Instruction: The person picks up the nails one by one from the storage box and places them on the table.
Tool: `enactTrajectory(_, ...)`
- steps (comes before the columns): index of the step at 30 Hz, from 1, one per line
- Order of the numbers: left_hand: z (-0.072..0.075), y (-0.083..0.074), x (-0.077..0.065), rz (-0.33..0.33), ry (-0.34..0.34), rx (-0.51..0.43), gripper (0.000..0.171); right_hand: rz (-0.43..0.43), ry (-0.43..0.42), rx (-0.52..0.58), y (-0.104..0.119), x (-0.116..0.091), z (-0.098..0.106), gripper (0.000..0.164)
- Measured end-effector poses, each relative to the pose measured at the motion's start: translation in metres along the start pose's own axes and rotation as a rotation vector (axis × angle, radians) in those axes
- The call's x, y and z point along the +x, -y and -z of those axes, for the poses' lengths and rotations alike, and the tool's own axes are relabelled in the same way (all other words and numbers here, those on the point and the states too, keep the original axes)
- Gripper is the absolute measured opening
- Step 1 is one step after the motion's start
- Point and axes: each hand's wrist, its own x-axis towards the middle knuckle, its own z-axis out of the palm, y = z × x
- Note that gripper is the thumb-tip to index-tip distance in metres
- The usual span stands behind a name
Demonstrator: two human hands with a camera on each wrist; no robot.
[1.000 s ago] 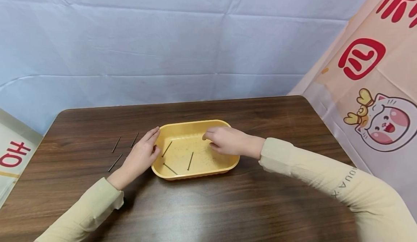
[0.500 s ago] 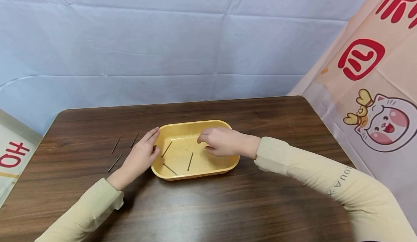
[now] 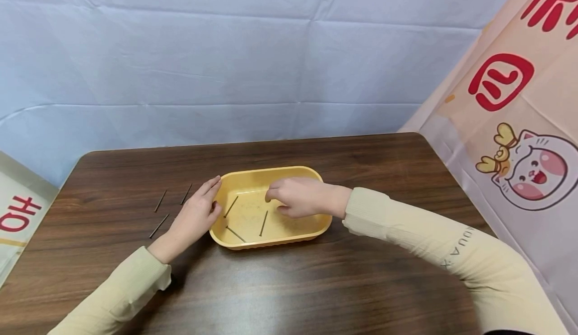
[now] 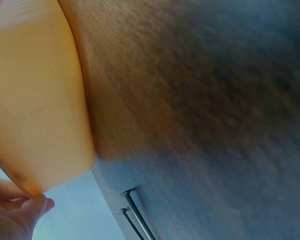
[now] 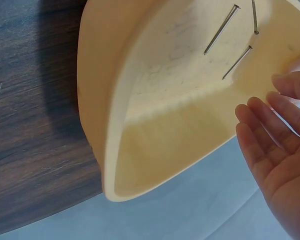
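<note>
My left hand point(image 3: 194, 217) grips the left rim of a yellow plastic tray point(image 3: 271, 244), fingertips at its far left corner and thumb over the inside. In the left wrist view those fingers point(image 4: 27, 210) meet the tray's rim. Over the right half of the tray hovers my right hand point(image 3: 295, 197), fingers loosely bent. In the right wrist view, nothing lies between its fingers point(image 5: 270, 135) and thumb. Several nails lie apart in the tray: one nail point(image 3: 264, 223) mid-floor, another point(image 3: 232, 206) at the left, a third point(image 3: 236, 234) near the front left.
Left of the tray, several more nails lie on the dark wood table point(image 3: 289, 295), including one nail point(image 3: 160, 200) and another point(image 3: 159, 226). Behind the table hangs a pale cloth point(image 3: 226, 64). A printed banner point(image 3: 510, 139) stands at the right.
My right hand has moved left over the tray, closer to the middle nail. The left hand, the tray and the nails have stayed in place.
</note>
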Motion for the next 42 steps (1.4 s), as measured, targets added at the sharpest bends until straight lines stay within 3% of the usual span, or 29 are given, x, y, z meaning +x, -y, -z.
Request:
enactTrajectory(6, 0.0, 0.0, 0.0, 0.008, 0.004, 0.004, 0.049, -0.018, 0.031, 0.006, 0.003, 0.003, 0.0, 0.029)
enactTrajectory(18, 0.001, -0.001, 0.0, 0.001, -0.006, 0.001, 0.048, 0.026, 0.058, 0.01, 0.004, 0.013, -0.002, 0.029)
enactTrajectory(42, 0.0, -0.001, -0.001, 0.0, -0.003, 0.002, 0.048, 0.07, 0.148, -0.072, 0.011, 0.03, -0.009, 0.031)
